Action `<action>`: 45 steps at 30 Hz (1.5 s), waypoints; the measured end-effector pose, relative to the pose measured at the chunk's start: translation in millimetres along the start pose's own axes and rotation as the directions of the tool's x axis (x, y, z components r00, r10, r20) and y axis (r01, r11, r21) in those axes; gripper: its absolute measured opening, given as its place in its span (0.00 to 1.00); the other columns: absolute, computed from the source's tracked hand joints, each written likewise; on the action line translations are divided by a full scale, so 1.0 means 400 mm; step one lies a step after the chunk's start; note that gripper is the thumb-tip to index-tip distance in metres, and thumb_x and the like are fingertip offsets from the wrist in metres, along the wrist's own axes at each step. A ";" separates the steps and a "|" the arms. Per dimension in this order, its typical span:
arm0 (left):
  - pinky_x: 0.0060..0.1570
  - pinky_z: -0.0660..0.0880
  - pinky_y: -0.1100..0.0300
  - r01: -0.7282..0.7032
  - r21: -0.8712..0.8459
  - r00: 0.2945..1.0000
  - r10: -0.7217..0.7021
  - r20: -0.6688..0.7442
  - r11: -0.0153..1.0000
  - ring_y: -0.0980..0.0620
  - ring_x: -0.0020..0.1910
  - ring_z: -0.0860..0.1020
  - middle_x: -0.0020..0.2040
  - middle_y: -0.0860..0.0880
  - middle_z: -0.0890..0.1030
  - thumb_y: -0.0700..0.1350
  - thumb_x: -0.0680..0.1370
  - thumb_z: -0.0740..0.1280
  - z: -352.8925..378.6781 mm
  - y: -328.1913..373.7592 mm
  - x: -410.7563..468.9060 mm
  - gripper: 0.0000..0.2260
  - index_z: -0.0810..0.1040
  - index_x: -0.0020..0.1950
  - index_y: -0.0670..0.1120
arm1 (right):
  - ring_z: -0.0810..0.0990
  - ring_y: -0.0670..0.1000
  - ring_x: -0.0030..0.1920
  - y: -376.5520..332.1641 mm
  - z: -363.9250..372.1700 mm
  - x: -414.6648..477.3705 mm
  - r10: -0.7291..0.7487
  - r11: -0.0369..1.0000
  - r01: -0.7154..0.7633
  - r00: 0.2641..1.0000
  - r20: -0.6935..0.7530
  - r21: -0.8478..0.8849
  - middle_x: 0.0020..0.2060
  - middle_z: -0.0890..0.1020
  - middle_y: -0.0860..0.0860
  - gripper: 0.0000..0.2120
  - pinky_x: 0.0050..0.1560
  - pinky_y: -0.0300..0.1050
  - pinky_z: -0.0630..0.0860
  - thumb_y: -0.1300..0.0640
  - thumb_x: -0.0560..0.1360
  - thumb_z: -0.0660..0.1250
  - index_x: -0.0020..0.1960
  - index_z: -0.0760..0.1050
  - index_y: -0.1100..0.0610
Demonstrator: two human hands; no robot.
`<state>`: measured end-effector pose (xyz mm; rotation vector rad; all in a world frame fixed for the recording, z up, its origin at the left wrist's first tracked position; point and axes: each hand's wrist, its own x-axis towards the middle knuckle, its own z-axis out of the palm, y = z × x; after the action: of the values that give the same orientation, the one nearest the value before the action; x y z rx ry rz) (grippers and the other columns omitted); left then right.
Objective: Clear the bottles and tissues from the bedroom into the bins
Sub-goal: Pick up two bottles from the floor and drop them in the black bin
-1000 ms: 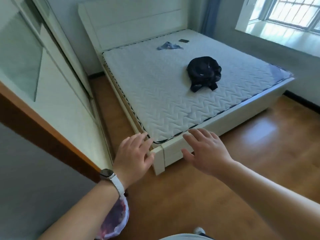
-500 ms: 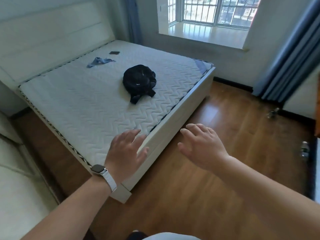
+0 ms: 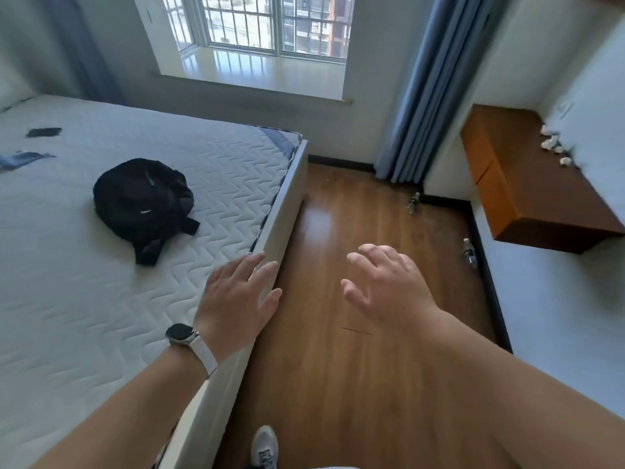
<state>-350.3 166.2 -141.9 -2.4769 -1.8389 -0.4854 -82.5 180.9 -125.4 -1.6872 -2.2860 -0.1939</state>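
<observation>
Bare quilted mattress (image 3: 101, 282) filling the left side, on a pale bed frame (image 3: 284, 211). Wood floor (image 3: 338, 367) running alongside toward a barred window (image 3: 270, 25) and blue curtain (image 3: 429, 89). Wooden bench (image 3: 527, 194) fixed to the right wall, several crumpled white tissues (image 3: 551, 142) strewn along its back edge by the wall. Black backpack (image 3: 142, 201) lying on the mattress, well apart from the bench. Left hand (image 3: 236, 299) stretched out above the bed frame's edge, fingers (image 3: 252, 262) spread and empty, a watch (image 3: 181, 335) on its wrist. Right hand (image 3: 385, 286) out over the floor, fingers (image 3: 360, 258) loosely splayed, gripping nothing. One bottle (image 3: 470, 252) on the floor close against the dark skirting below the bench; another small bottle (image 3: 413, 202) farther off near the foot of the curtain. Grey shoe (image 3: 265, 446) at the bottom edge.
</observation>
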 end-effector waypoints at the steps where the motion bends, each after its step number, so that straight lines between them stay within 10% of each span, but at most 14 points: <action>1: 0.63 0.70 0.43 -0.016 -0.013 1.000 0.016 0.006 1.000 0.43 0.66 0.74 0.66 0.46 0.76 0.58 0.77 0.57 0.001 -0.029 0.038 0.22 0.77 0.65 0.48 | 0.78 0.56 0.56 -0.010 0.003 0.030 0.017 1.000 -0.017 1.000 -0.005 -0.016 0.57 0.80 0.52 0.23 0.53 0.52 0.74 0.40 0.72 0.58 0.57 0.79 0.53; 19: 0.65 0.61 0.52 -0.351 -0.167 0.933 0.359 0.019 0.922 0.47 0.67 0.70 0.67 0.49 0.75 0.57 0.77 0.59 0.140 -0.151 0.515 0.20 0.76 0.66 0.50 | 0.77 0.57 0.57 0.099 0.071 0.250 0.355 0.927 -0.347 0.934 0.033 -0.145 0.58 0.79 0.55 0.24 0.54 0.55 0.74 0.41 0.75 0.55 0.59 0.78 0.56; 45: 0.67 0.65 0.49 -0.558 -0.055 0.824 0.560 0.085 0.828 0.48 0.68 0.70 0.67 0.50 0.75 0.57 0.78 0.59 0.373 0.248 1.383 0.20 0.75 0.66 0.51 | 0.76 0.57 0.60 0.868 0.160 0.651 0.534 0.844 -0.526 0.842 0.081 -0.101 0.60 0.78 0.56 0.24 0.59 0.55 0.73 0.42 0.77 0.56 0.62 0.76 0.56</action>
<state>-79.3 680.4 -124.8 -2.9174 -1.0221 -0.3583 167.2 541.6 -127.5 -2.3439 -1.7929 -0.0672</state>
